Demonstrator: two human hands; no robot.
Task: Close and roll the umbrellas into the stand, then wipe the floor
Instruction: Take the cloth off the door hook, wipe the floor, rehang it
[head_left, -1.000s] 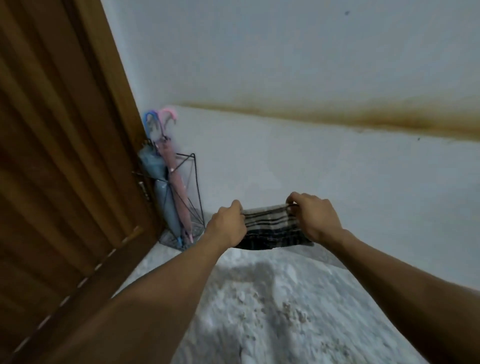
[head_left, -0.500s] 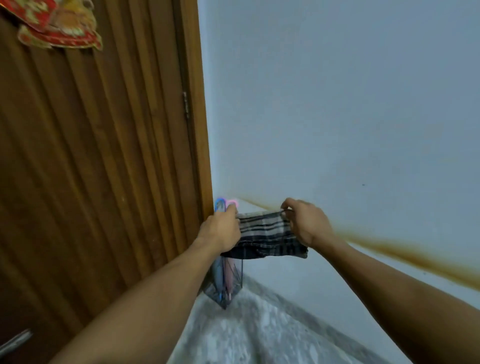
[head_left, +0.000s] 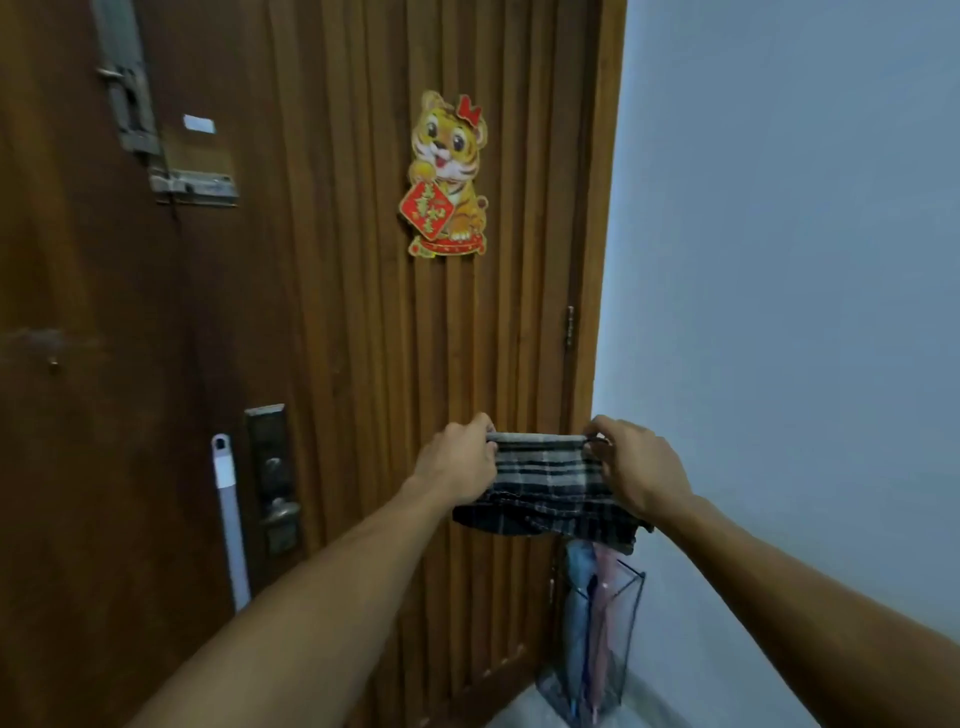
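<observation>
I hold a plaid cloth (head_left: 545, 483) stretched between both hands in front of the wooden door (head_left: 363, 338). My left hand (head_left: 460, 462) pinches its top edge at the 9 o'clock end, fingers curled round the fabric; my right hand (head_left: 636, 470) grips the 3 o'clock end the same way (the lower part of the cloth hangs bunched and dark below my knuckles). Down at about 5 o'clock from the cloth, the wire umbrella stand (head_left: 621, 649) sits on the floor in the corner between door and pale wall (head_left: 805, 312), with a blue umbrella (head_left: 576, 613) and a pink umbrella (head_left: 605, 623) standing closed inside it, side by side. A tiger sticker (head_left: 449, 174) is on the door at 12 o'clock above my hands, and a white handle (head_left: 228, 519) leans by the door lock (head_left: 275, 483) at 9 o'clock.
</observation>
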